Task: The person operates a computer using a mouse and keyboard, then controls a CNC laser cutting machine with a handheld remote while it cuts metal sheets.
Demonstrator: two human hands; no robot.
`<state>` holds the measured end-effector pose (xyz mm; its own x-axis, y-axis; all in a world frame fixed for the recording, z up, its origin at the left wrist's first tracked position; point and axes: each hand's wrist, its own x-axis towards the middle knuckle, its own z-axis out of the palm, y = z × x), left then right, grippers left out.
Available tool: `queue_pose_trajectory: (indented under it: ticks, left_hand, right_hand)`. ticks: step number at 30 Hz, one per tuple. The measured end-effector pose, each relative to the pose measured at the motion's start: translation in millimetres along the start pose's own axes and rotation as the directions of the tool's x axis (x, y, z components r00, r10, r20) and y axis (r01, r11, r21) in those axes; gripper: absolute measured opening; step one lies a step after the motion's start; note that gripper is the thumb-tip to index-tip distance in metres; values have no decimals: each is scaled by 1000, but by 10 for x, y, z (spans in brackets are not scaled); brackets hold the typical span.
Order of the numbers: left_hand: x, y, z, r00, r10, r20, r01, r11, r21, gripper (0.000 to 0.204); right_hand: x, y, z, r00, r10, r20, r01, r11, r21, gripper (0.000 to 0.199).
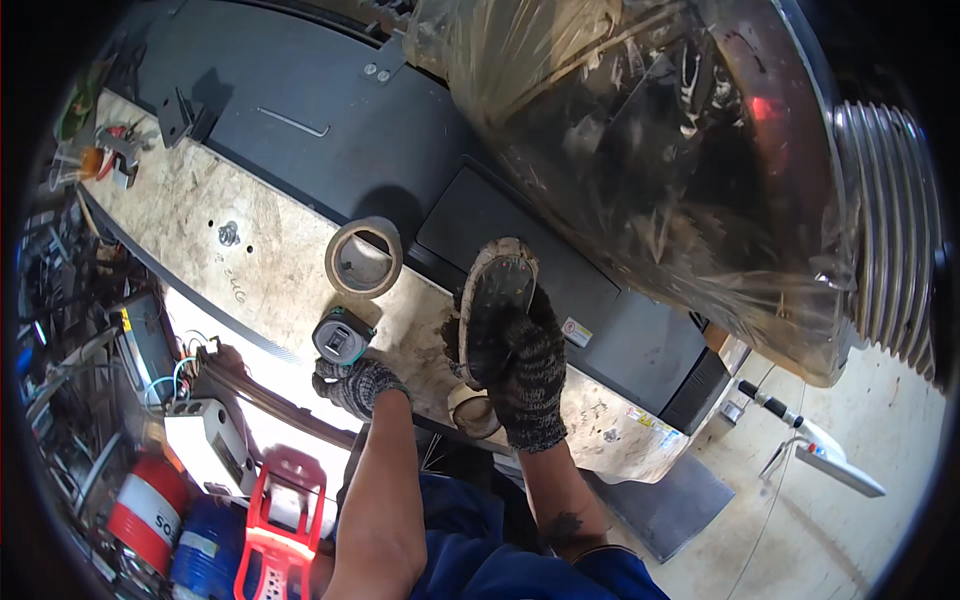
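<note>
I see black-and-grey flecked knitted gloves (535, 375), a teal-and-black rounded tape measure (342, 338), a beige-rimmed oval piece (500, 282) with a dark interior, a brown-smudged cream counter (283, 262), and a red drum (150, 508) banded white.

Tan ring (393, 248) on a stained beige worktop (283, 215)

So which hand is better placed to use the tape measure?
Left, likely: the left hand holds the tape measure, while the right hand grips the dirty oval part.
</note>
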<state>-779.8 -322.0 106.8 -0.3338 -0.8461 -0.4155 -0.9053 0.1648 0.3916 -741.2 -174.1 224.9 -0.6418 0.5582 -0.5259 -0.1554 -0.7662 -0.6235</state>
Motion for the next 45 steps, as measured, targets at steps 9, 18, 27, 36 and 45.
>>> queue_pose_trajectory:
  ticks: [9, 18, 27, 36, 45]
  left_hand:
    - [124, -84, 73, 1000, -4, 5, 4, 999, 33, 51]
    - [181, -140, 88, 1000, 16, 1, -16, 1000, 9, 45]
    - [95, -80, 23, 998, 51, 48, -57, 989, 139, 44]
    - [262, -301, 168, 908, 405, 112, -399, 749, 528, 38]
    - [140, -285, 144, 894, 438, 96, -400, 681, 613, 41]
  right_hand:
    - [-217, 284, -71, 991, 41, -124, -36, 998, 45, 53]
    - [-306, 377, -217, 990, -54, -133, 60, 997, 40, 50]
    - [-470, 176, -207, 991, -78, -109, 102, 966, 238, 52]
    - [-561, 110, -447, 938, -249, -243, 270, 961, 57, 54]
    - [-632, -164, -380, 946, -254, -201, 302, 917, 262, 44]
